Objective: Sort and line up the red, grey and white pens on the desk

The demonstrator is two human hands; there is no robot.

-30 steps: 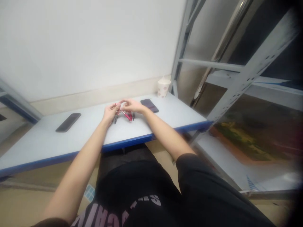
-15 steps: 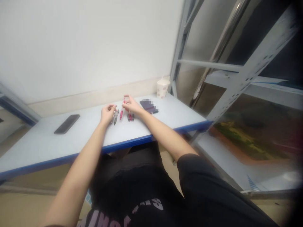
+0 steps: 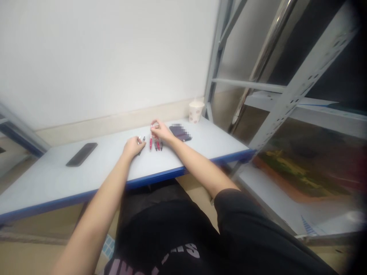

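My right hand pinches a red pen near its upper end, with the pen's lower end pointing toward me. Just right of that pen, several red and dark pens lie side by side, their far ends hidden under my right hand. My left hand is closed over dark pens on the table, its fingers wrapped round at least one; the hand covers most of them.
A dark phone lies on the white table at left. Behind my right hand are a dark flat object and a lidded paper cup. Metal shelving stands at right.
My left hand has moved right and closed over the dark pens. The red pen in my right hand has shifted slightly right, closer to the row, and turned more upright in view.
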